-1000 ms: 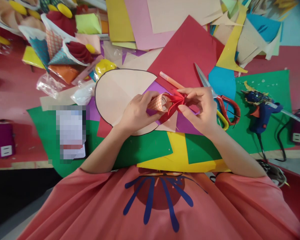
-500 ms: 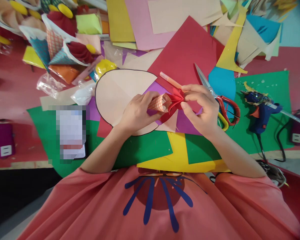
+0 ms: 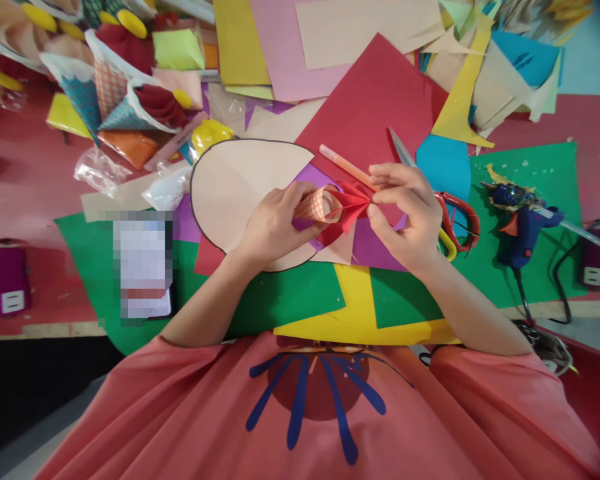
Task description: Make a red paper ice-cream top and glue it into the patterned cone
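My left hand [image 3: 275, 223] is closed around a small orange-checked paper cone [image 3: 323, 205], its open mouth facing right. Between thumb and forefinger, my right hand [image 3: 407, 217] pinches the gathered tip of a pleated red paper piece [image 3: 353, 203]. The pleats fan out leftward against the cone's mouth; whether they are joined inside cannot be seen. Underneath lies a cream paper shape [image 3: 240, 187] with a dark outline. An orange-and-white pen [image 3: 347, 165] lies just above my right fingers. Scissors [image 3: 457, 220] with red and yellow handles lie partly behind my right hand.
A blue glue gun [image 3: 523, 223] with its cord rests on green paper [image 3: 555, 173] at the right. A phone [image 3: 147, 270], partly blurred, lies at left. Several paper cones with dark red folded filling [image 3: 157, 105] stand at upper left. Red paper [image 3: 370, 93] lies beyond my hands.
My right hand has shifted slightly right, drawing the pinched end of the red pleated paper a little away from the cone. My left hand and the cone stay nearly still.
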{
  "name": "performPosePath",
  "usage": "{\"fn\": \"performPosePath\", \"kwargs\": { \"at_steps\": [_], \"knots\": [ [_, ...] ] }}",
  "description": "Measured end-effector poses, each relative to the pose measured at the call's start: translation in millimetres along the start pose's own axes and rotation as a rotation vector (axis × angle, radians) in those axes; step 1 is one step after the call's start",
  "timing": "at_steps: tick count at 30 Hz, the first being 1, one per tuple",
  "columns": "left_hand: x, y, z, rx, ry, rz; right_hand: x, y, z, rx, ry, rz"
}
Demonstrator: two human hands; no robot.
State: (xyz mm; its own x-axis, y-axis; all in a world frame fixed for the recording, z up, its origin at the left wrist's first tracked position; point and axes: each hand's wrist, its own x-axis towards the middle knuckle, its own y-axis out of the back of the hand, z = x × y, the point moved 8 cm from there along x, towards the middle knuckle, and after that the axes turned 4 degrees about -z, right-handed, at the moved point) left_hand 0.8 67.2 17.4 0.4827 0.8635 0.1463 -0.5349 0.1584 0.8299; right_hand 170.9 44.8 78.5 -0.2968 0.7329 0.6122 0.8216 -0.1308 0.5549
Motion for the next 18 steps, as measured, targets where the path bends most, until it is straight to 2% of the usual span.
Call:
{"fn": "performPosePath", "kwargs": {
  "at_steps": [9,18],
  "knots": [
    [0.6,0.6,4.4,-0.005,-0.010,-0.024,-2.6,-0.2,3.2,-0.080,-0.019,-0.018],
    [0.7,-1.4,5.8,-0.035,-0.010,-0.046,-6.9,-4.5,5.9,-0.038,-0.075,-0.021]
  ]
}}
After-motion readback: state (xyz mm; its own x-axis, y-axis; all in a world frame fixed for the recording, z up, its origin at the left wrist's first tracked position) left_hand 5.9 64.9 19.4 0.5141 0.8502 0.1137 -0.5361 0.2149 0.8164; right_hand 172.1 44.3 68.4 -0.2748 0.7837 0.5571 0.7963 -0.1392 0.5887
